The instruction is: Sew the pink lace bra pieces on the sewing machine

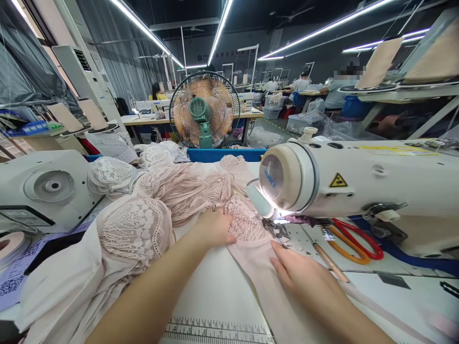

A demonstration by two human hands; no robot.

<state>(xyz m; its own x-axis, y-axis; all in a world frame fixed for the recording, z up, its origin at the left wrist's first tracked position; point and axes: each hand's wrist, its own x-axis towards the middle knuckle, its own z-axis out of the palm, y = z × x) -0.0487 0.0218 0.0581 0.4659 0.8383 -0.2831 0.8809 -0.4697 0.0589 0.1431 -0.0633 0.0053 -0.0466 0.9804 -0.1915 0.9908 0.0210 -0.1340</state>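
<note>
Sewing surface (215, 306): left hand (214, 227) open, flat on lace panel (247, 224); right hand (301, 277) open, steadying pink fabric (258, 272); mid-seam, even feed needed

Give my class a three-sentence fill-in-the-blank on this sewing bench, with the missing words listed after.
The left hand rests on pink ____ fabric.
The right hand lies before the sewing machine, whose warning triangle is ____.
The scissors have red and ____ handles.
Missing words: lace; yellow; orange.
</note>
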